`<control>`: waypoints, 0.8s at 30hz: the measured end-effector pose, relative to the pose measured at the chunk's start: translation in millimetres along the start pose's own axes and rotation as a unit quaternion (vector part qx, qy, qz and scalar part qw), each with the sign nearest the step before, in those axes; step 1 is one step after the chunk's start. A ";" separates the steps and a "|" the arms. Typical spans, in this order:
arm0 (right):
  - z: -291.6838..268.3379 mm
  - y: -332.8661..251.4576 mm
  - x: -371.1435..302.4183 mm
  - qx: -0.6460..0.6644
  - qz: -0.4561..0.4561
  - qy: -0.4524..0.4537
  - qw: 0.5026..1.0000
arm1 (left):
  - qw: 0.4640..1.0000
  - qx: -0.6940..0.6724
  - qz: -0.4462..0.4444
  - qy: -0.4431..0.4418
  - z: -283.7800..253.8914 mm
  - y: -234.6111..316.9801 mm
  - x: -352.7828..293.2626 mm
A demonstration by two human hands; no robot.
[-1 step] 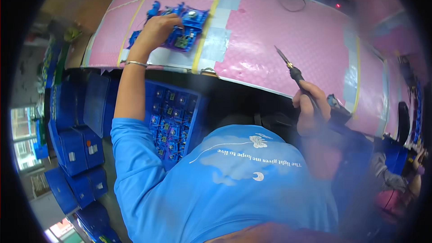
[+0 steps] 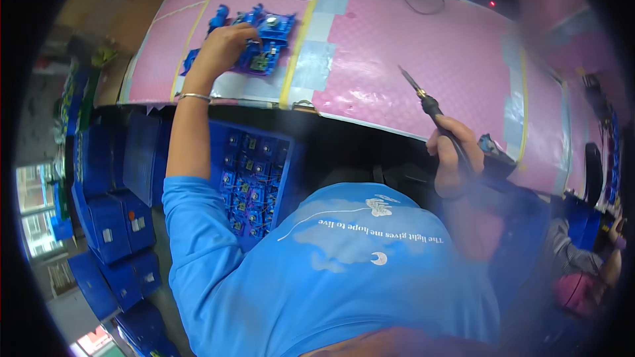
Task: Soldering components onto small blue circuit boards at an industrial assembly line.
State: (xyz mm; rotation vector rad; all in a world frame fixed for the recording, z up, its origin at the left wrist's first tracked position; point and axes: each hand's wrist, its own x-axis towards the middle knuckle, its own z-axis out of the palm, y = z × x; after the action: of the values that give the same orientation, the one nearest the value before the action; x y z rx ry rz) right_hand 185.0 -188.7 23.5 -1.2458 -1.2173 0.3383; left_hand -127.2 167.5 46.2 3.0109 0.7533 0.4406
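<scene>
Gripping a soldering iron (image 2: 430, 104) like a pen, the right hand (image 2: 453, 155) has its fingers wrapped tight round the handle, tip angled up over the pink mat (image 2: 397, 46). Left hand (image 2: 221, 49) is stretched out, fingers curled down onto a cluster of blue plastic parts (image 2: 268, 46) on that mat. Blue tray (image 2: 254, 182) of similar parts sits below the table edge, blue bins (image 2: 112, 225) stacked further left.

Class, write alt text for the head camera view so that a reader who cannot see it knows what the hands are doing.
A person's left hand rests on blue parts lying on a pink bench mat, while the right hand holds a soldering iron with its tip raised above the mat. Below the bench sits a blue tray of parts.
</scene>
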 end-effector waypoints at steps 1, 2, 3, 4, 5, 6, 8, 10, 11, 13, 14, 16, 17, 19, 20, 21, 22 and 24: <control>-0.8 -2.4 -1.1 -0.002 0.004 -0.011 1.000 | 1.000 -0.006 -0.005 -0.010 -4.3 -5.7 -1.1; 0.3 -1.2 -1.6 0.005 -0.014 -0.017 1.000 | 1.000 -0.006 0.001 0.010 -3.7 -19.4 -4.1; 0.7 4.2 -0.2 0.007 -0.030 -0.019 0.999 | 0.997 -0.023 -0.015 0.072 -3.1 -24.1 -13.1; 3.4 6.9 3.9 -0.024 -0.072 -0.015 0.997 | 0.994 -0.007 -0.010 0.107 -5.8 -17.5 -16.3; 10.0 14.9 6.9 -0.096 -0.114 0.001 0.989 | 0.985 -0.044 -0.045 0.162 2.2 -16.0 -26.6; 19.1 19.6 6.5 -0.068 -0.111 0.000 0.992 | 0.969 -0.121 -0.093 0.194 13.0 -16.8 -41.6; 33.8 26.2 11.7 -0.109 -0.158 -0.010 0.981 | 0.957 -0.153 -0.104 0.225 14.1 50.7 -43.9; 35.5 31.6 18.4 -0.118 -0.235 0.037 0.964 | 0.893 -0.372 -0.143 0.209 32.2 143.9 -22.9; 49.4 27.0 19.7 -0.095 -0.202 0.020 0.975 | 0.844 -0.464 -0.184 0.195 40.5 169.4 -33.7; 65.9 25.4 26.4 -0.080 -0.236 -0.010 0.968 | 0.714 -0.633 -0.277 0.114 28.4 230.7 -26.7; 74.6 25.8 28.5 -0.127 -0.280 0.016 0.951 | 0.658 -0.702 -0.262 0.074 35.7 229.2 -28.6; 81.8 27.4 27.0 -0.179 -0.318 0.049 0.930 | 0.602 -0.774 -0.191 0.032 54.5 227.0 -27.6; 82.5 30.1 23.7 -0.181 -0.312 0.053 0.931 | 0.601 -0.770 -0.211 0.031 56.9 232.1 -23.6; 69.4 30.4 18.9 -0.188 -0.300 0.064 0.933 | 0.603 -0.753 -0.262 0.028 50.9 240.8 -9.3; 51.8 29.4 17.2 -0.191 -0.302 0.057 0.932 | 0.602 -0.733 -0.315 0.035 49.7 245.0 -3.7; 32.9 27.6 14.3 -0.193 -0.304 0.052 0.932 | 0.606 -0.729 -0.314 0.049 56.7 233.5 -2.2; 11.5 30.6 9.4 -0.185 -0.288 0.071 0.937 | 0.624 -0.718 -0.303 0.063 61.4 225.3 3.4; -37.3 34.6 -10.8 -0.234 -0.210 0.153 0.937 | 0.660 -0.683 -0.295 0.101 65.7 203.7 5.9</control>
State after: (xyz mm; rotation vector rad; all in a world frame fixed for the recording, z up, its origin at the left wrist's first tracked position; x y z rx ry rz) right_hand 225.3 -204.2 -5.4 -1.3304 -1.2888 -0.4716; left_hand -10.6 -5.9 -0.2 1.2302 0.7785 0.7933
